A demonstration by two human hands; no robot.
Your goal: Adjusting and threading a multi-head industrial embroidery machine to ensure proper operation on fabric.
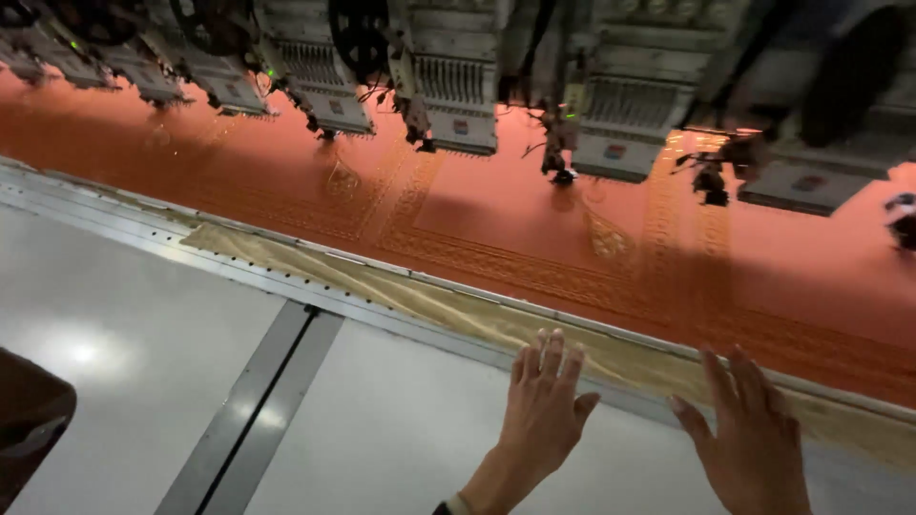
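Single head-worn view, no second camera to overlap with. Looks steeply down and forward, horizon tilted so the frame rail (401,286) runs diagonally from upper left to lower right. Close range: grey surface (124,324) fills the lower left, left hand (544,410) and right hand (754,439) at bottom edge. Orange fabric (534,219) mid-frame, machine heads (458,95) along the top.

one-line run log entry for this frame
left hand: flat, open on machine table | right hand: open at beige backing strip | orange fabric under embroidery heads
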